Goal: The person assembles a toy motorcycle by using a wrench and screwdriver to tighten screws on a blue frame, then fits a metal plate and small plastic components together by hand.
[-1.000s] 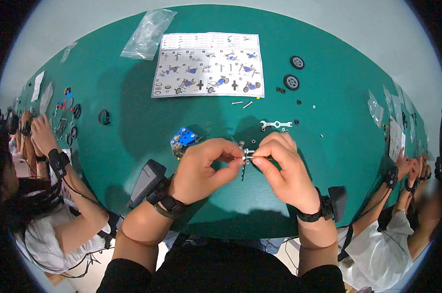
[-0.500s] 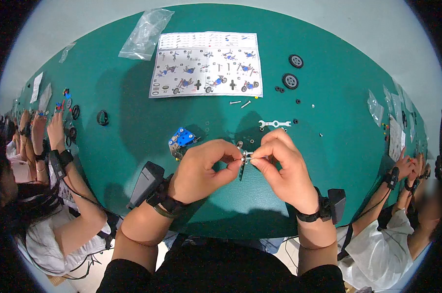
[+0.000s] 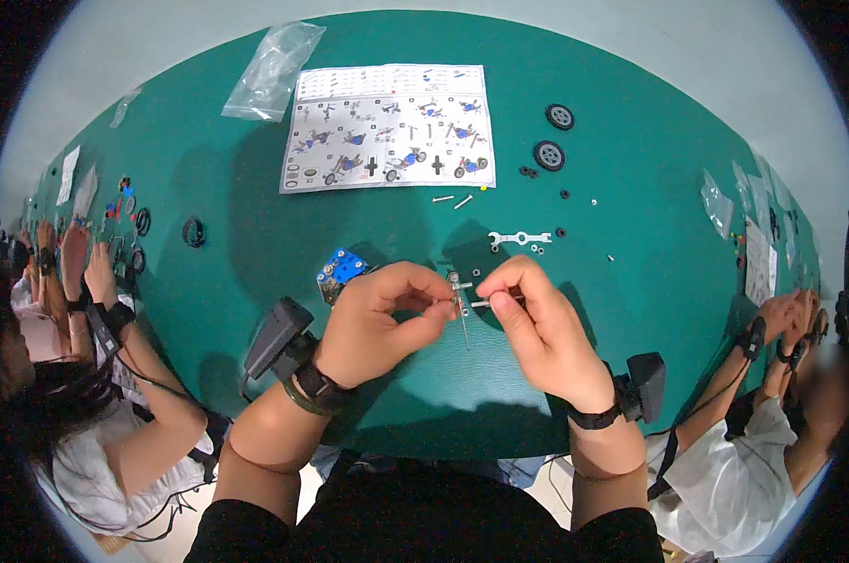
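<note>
A thin, perforated silver metal strip [image 3: 462,305] hung upright just above the green felt-like table [image 3: 208,263], near its front edge. The left hand [image 3: 373,324] pinched the strip near its top between thumb and fingertips, the other fingers curled in. The right hand [image 3: 542,328] was closed in a pinch on a short silver metal rod-like piece [image 3: 483,303] lying level, its tip meeting the strip; whether it was a bolt or a tool could not be told.

Just left of the strip, half hidden behind the left hand, lay a small blue and silver plate assembly [image 3: 340,272]. Behind the strip sat a flat silver metal spanner [image 3: 518,238] with small dark nuts beside it. Farther behind the strip lay a printed paper instruction sheet [image 3: 387,127], a crinkled clear plastic bag [image 3: 269,70] at its left and two black rubber wheels [image 3: 554,136] at its right. Other people's hands [image 3: 68,263] worked well left and right of the strip.
</note>
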Tool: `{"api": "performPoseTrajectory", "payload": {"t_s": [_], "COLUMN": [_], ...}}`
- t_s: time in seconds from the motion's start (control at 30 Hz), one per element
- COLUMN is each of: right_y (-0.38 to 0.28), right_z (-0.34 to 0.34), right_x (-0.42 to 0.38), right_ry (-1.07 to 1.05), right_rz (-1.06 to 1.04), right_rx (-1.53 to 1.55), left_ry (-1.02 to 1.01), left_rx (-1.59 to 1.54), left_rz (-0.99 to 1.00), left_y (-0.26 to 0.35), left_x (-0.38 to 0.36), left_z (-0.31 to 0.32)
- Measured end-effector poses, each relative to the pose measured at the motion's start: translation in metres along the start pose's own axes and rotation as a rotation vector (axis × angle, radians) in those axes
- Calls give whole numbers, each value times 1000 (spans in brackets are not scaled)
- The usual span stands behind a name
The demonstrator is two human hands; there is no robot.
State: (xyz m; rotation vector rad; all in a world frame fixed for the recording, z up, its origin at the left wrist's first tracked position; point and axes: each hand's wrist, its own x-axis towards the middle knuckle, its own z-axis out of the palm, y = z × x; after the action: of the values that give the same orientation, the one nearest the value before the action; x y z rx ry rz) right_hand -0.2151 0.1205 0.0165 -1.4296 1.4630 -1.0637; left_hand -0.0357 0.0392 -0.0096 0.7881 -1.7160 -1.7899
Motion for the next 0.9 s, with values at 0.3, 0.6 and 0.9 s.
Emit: {"api": "performPoseTrajectory", "payload": {"t_s": [0.3, 0.6, 0.9], "right_y": [8, 6, 10], "right_z": [4, 6, 11], "right_x": [0, -3, 2], "right_ry": [107, 136, 148], "right_rz": [38, 76, 157], "right_rx": [389, 370, 724], "left_ry": [-16, -32, 5], "left_rx": [-46, -34, 81], "left_rz": [31, 66, 140], "left_y": [4, 1, 3], "left_x": [-2, -2, -2], "left_z": [5, 4, 4]}}
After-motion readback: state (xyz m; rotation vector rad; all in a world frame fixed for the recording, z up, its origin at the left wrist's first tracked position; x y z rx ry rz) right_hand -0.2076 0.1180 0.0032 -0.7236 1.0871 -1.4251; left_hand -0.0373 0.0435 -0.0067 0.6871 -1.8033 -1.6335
